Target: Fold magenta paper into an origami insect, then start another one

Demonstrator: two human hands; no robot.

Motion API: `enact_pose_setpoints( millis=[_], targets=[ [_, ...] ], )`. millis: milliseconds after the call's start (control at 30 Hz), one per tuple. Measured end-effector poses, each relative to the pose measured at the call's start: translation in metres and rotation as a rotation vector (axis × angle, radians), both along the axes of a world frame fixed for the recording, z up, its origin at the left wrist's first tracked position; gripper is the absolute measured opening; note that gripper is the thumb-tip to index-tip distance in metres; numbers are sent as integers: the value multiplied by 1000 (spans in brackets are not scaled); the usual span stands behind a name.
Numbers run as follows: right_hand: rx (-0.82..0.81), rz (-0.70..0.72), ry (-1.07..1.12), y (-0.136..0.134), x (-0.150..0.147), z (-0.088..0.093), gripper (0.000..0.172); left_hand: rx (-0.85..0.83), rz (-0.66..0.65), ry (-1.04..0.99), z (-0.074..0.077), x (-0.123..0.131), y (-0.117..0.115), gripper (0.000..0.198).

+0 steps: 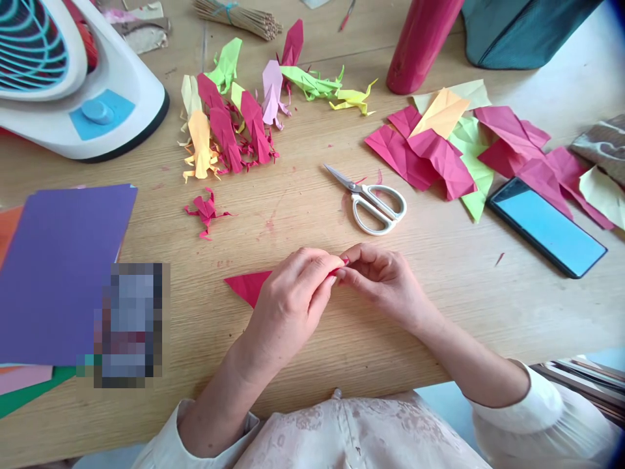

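Observation:
A piece of red folded paper point(248, 285) is held between my two hands, low over the wooden table. My left hand point(295, 290) closes round it from above, so most of the paper is hidden; a pointed end sticks out on the left. With thumb and forefinger, my right hand point(383, 280) pinches the narrow other end at the left hand's fingertips. Just beyond the hands lie scissors point(375, 205) with white handles, their blades pointing away to the left. A small red folded paper figure point(205, 212) rests farther left.
Several finished paper figures point(229, 130) stand grouped at the back. Creased paper sheets point(424, 150) and a phone point(547, 225) lie at right. A purple paper stack point(63, 273) and a white fan point(122, 98) are at left; a red cylinder point(422, 42) stands behind.

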State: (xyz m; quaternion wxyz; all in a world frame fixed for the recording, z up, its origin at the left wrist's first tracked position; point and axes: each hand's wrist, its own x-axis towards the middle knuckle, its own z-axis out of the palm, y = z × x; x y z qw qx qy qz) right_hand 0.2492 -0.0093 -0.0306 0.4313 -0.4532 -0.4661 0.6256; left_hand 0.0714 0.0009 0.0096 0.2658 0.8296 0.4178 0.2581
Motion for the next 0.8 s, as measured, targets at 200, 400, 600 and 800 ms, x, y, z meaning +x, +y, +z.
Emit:
enact_pose_setpoints(
  millis=[200,400,600,800],
  targets=[
    [-18,-5,-24,0,-1,5,22,31,32,-25,-5,0,0,21],
    [-2,-11,-65,0,-1,7,24,49,100,-48,-7,2,-1,13],
    [-14,-21,-43,-1,-2,5,22,-6,91,-99,-7,2,0,13],
    [-23,-25,-29,-1,-1,4,20,-30,73,-132,-8,2,1,14]
  ],
)
